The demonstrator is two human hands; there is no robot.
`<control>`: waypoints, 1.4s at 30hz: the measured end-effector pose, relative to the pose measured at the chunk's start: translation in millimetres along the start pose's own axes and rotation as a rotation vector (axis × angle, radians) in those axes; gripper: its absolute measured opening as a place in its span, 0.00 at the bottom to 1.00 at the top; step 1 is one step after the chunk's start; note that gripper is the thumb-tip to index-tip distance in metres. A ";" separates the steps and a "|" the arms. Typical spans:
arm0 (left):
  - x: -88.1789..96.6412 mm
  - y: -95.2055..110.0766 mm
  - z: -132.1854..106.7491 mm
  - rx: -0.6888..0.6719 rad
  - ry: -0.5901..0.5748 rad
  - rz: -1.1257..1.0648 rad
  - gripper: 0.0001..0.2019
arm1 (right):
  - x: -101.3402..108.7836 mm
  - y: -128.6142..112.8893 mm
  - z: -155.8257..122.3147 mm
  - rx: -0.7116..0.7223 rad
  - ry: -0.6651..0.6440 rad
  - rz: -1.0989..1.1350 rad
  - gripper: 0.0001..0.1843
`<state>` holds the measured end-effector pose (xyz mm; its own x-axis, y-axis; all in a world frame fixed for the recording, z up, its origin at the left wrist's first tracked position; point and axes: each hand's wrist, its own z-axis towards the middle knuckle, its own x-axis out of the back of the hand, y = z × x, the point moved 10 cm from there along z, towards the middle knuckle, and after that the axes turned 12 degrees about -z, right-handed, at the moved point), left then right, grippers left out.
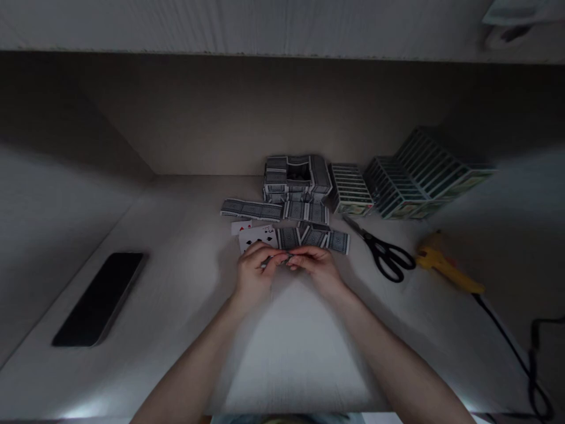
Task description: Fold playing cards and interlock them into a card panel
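My left hand [257,270] and my right hand [318,271] meet at the middle of the desk, fingertips pinched on a small playing card [285,258]. Mostly hidden by the fingers, the card shows only a dark patterned edge, seemingly folded. Just beyond my hands lie loose playing cards: a face-up spade card [258,235], a red-pip card [241,227] partly beneath it, and several blue-backed cards [314,237]. Behind them is a row of folded cards [251,209]. A box-like block built from folded cards [276,171], with a square opening, stands farther back.
Black-handled scissors [384,253] and a yellow glue gun [450,270] with a black cord [503,327] lie to the right. Stepped card structures [397,185] and a smaller one [352,187] stand behind. A phone [99,299] lies left. A shelf edge [282,54] overhangs the desk.
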<state>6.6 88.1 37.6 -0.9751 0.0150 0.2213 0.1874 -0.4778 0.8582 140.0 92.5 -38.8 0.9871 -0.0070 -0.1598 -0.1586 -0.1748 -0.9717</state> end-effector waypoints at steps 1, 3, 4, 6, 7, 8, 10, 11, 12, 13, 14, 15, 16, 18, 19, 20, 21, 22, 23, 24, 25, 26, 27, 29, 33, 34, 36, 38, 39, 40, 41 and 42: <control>0.2 1.3 -0.8 -0.008 0.003 0.000 0.04 | 0.3 -0.7 -0.3 -0.003 -0.003 0.005 0.06; 0.2 3.7 -2.5 -0.024 0.007 -0.006 0.03 | -0.1 -1.6 -1.2 -0.014 -0.016 0.016 0.06; -0.3 4.8 -3.4 -0.031 0.005 -0.009 0.03 | -0.4 -1.7 -1.7 -0.021 -0.022 0.021 0.06; -1.8 7.1 -4.9 -0.043 -0.004 -0.018 0.03 | -1.2 -1.6 -2.5 -0.035 -0.037 0.032 0.06; -2.6 8.3 -5.5 -0.048 -0.007 -0.023 0.03 | -1.5 -1.4 -2.8 -0.040 -0.044 0.039 0.06; -3.5 9.4 -6.0 -0.051 -0.011 -0.028 0.03 | -1.8 -1.4 -3.1 -0.044 -0.051 0.048 0.06; -4.5 11.2 -6.6 -0.053 -0.008 -0.045 0.03 | -2.5 -1.0 -3.6 -0.051 -0.067 0.067 0.06; -5.2 10.8 -6.5 -0.041 -0.006 -0.057 0.03 | -3.0 -0.4 -4.0 -0.061 -0.074 0.075 0.06; -5.9 9.2 -6.4 -0.019 -0.005 -0.071 0.03 | -3.2 0.4 -4.3 -0.072 -0.077 0.081 0.06; -6.4 6.2 -6.0 0.015 -0.002 -0.086 0.03 | -3.6 1.0 -4.7 -0.083 -0.079 0.085 0.06; -6.5 2.2 -5.7 0.055 0.006 -0.103 0.03 | -4.1 1.0 -4.9 -0.089 -0.079 0.086 0.07; -5.8 -2.4 -5.5 0.098 0.022 -0.121 0.03 | -4.7 0.5 -4.9 -0.087 -0.077 0.085 0.07; -4.2 -7.0 -5.3 0.138 0.046 -0.142 0.04 | -5.6 -0.5 -4.8 -0.079 -0.075 0.079 0.08; 0.0 -16.6 -5.8 0.218 0.109 -0.200 0.06 | -7.4 -2.1 -4.2 -0.057 -0.067 0.041 0.10; 1.1 -21.3 -6.4 0.261 0.134 -0.233 0.07 | -7.8 -2.1 -3.8 -0.049 -0.058 0.010 0.11; 1.2 -25.6 -7.2 0.302 0.149 -0.264 0.08 | -7.7 -1.9 -3.3 -0.041 -0.045 -0.024 0.12; 0.4 -28.9 -8.0 0.339 0.156 -0.291 0.08 | -7.3 -1.6 -2.8 -0.031 -0.032 -0.060 0.13; -0.9 -30.7 -8.6 0.366 0.155 -0.313 0.09 | -6.1 -1.6 -2.4 -0.019 -0.015 -0.093 0.12; -2.2 -30.8 -8.8 0.377 0.151 -0.329 0.09 | -4.1 -1.8 -2.0 -0.007 0.007 -0.119 0.12; -3.1 -29.6 -8.6 0.375 0.146 -0.341 0.09 | -1.7 -2.2 -1.7 0.006 0.030 -0.133 0.11; -4.0 -28.2 -8.4 0.369 0.141 -0.354 0.09 | 1.0 -2.7 -1.4 0.018 0.053 -0.137 0.10; -4.5 -27.6 -8.4 0.367 0.142 -0.368 0.09 | 3.1 -3.4 -1.1 0.028 0.068 -0.136 0.10; -4.4 -28.3 -8.9 0.375 0.149 -0.384 0.09 | 4.6 -4.3 -0.8 0.038 0.075 -0.134 0.10; -3.4 -33.9 -11.1 0.416 0.184 -0.430 0.10 | 5.0 -6.0 0.4 0.054 0.062 -0.137 0.10; -7.1 -50.3 -15.0 0.527 0.203 -0.559 0.10 | 8.2 -3.3 3.0 0.021 0.060 -0.099 0.09; -9.5 -53.1 -14.9 0.552 0.179 -0.579 0.10 | 9.7 -1.4 3.2 0.001 0.068 -0.078 0.10; -14.9 -57.6 -15.1 0.609 0.115 -0.608 0.09 | 11.2 1.4 2.8 -0.030 0.075 -0.054 0.10; -20.7 -61.6 -17.4 0.696 0.051 -0.664 0.09 | 9.0 1.6 1.5 -0.040 0.049 -0.069 0.09; -24.0 -63.1 -19.4 0.749 0.018 -0.704 0.09 | 7.1 0.8 0.6 -0.039 0.029 -0.087 0.09; -27.7 -63.6 -21.6 0.799 -0.022 -0.743 0.10 | 5.3 -0.2 -0.5 -0.037 0.011 -0.104 0.09; -31.1 -63.0 -23.6 0.840 -0.067 -0.774 0.11 | 3.7 -1.3 -1.5 -0.035 -0.006 -0.120 0.09; -33.9 -61.6 -24.9 0.865 -0.116 -0.793 0.11 | 2.4 -2.4 -2.4 -0.033 -0.019 -0.134 0.08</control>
<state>25.2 95.2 -34.3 -0.8470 0.1411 -0.5126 -0.4046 0.4545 0.7936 142.8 90.5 -36.4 0.9988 0.0368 -0.0320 -0.0238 -0.2056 -0.9783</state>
